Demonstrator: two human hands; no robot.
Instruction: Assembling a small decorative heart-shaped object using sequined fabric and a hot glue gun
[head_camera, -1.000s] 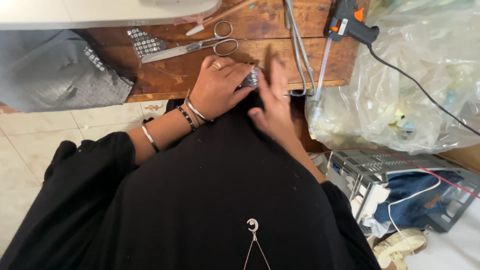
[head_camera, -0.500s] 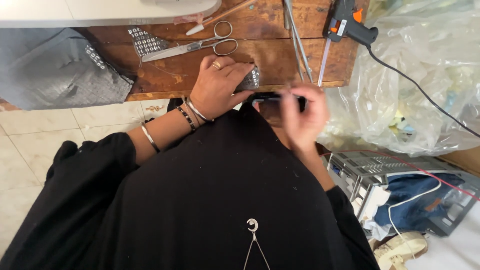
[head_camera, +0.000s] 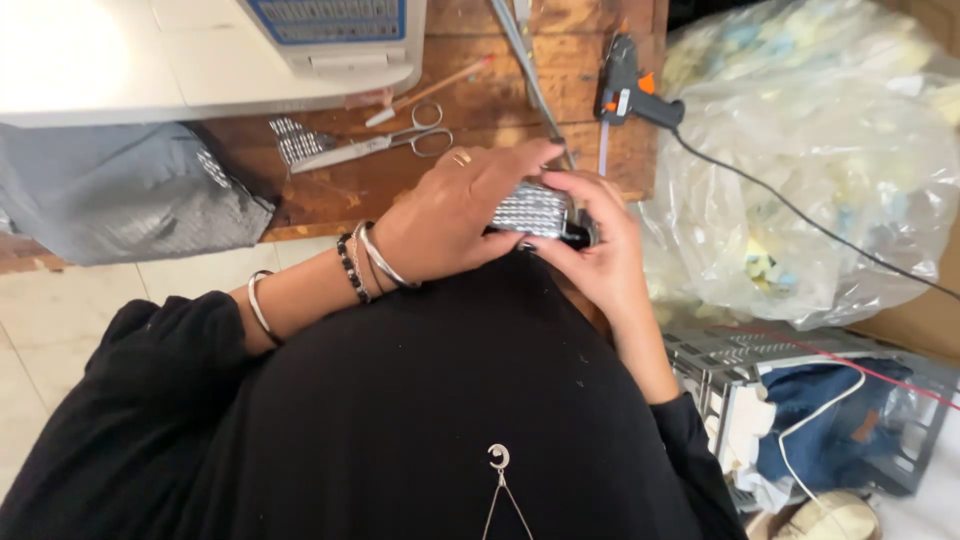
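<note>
At frame centre, a small silver studded rectangular patch (head_camera: 532, 208) sits pinched between both hands: left hand (head_camera: 455, 215) curled over it, right hand (head_camera: 595, 245) gripping its right edge. A clear plastic bag (head_camera: 800, 150) fills the upper right.

A worn wooden table (head_camera: 400, 190) stands on a pale tiled floor (head_camera: 100, 290), brightly lit at upper left.

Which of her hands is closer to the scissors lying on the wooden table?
Left. The left hand lies just below the scissors, its fingers over the silver studded piece. The right hand grips that piece farther off to the right.
</note>
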